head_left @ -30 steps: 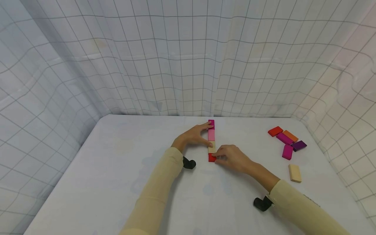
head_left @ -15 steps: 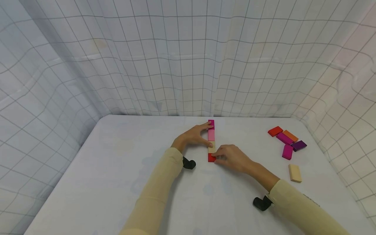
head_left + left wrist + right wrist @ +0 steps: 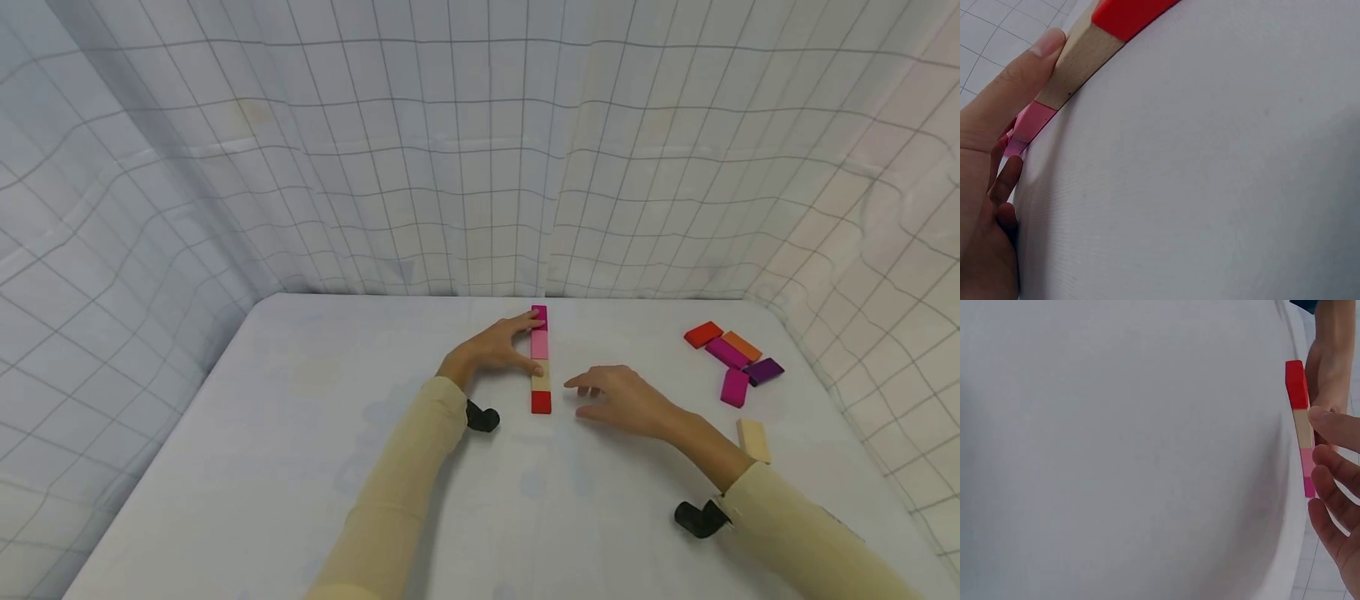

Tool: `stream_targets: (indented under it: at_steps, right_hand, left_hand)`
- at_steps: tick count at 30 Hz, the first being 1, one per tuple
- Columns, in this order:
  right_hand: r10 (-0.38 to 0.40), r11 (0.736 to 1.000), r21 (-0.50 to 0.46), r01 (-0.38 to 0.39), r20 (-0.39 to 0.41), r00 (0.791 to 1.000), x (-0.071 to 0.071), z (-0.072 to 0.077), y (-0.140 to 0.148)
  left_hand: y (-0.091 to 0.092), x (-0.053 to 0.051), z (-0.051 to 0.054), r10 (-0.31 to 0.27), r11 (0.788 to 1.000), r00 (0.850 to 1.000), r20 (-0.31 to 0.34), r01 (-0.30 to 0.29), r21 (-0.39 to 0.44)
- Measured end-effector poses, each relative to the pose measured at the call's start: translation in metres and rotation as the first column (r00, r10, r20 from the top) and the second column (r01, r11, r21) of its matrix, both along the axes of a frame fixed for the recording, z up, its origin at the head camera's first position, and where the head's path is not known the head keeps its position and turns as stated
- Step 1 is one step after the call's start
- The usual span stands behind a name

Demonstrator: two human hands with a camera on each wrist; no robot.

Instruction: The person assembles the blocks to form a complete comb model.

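Four-sided blocks stand end to end in a straight row: a red block (image 3: 541,403) nearest, then a plain wood block (image 3: 541,384), a pink block (image 3: 539,344) and a magenta block (image 3: 543,309) farthest. My left hand (image 3: 492,343) reaches over from the left, thumb resting on the plain wood block and forefinger touching the magenta one. In the left wrist view that thumb (image 3: 1025,75) lies against the wood block, beside the red block (image 3: 1132,15). Just right of the row, my right hand (image 3: 628,402) hovers with fingers loosely parted, apart from the blocks and holding nothing.
On the white table (image 3: 300,433), loose blocks lie at right: a red block (image 3: 703,335), an orange block (image 3: 742,347), two magenta ones, a purple block (image 3: 764,372) and a plain wood block (image 3: 753,440). A gridded white curtain (image 3: 480,167) surrounds the table.
My right hand has let go of the red block at the row's near end and drawn away to the right, its fingers spreading. The left hand and the row stay put.
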State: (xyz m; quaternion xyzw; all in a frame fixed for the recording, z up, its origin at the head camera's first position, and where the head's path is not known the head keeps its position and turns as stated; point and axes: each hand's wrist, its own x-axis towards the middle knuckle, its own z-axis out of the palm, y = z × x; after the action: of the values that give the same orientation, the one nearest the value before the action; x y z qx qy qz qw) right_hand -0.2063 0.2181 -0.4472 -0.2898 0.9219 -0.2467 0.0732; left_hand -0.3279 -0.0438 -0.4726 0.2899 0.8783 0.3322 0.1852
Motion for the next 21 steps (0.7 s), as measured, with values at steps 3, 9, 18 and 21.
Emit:
stream_targets:
  at_steps: [3, 9, 18, 21]
  right_hand:
    - [-0.020, 1.000, -0.015, 0.020, 0.006, 1.000, 0.002, 0.002, 0.015]
    - [-0.038, 0.998, -0.053, 0.037, -0.011, 0.999, 0.004, 0.009, 0.041]
    - [-0.077, 0.993, -0.091, 0.071, -0.061, 0.995, 0.012, 0.014, 0.074]
    - [-0.093, 0.991, -0.106, 0.084, -0.080, 0.992, 0.015, 0.014, 0.088]
  left_hand:
    - [0.000, 0.000, 0.000, -0.003, 1.000, 1.000, 0.001, 0.003, -0.004]
    - [-0.002, 0.000, 0.000, -0.004, 1.000, 1.000, 0.005, 0.004, 0.014]
    - [-0.003, 0.001, 0.001, -0.006, 1.000, 1.000, 0.006, 0.006, 0.023]
    - [-0.002, 0.001, 0.001, -0.013, 1.000, 1.000, 0.003, 0.013, 0.021]
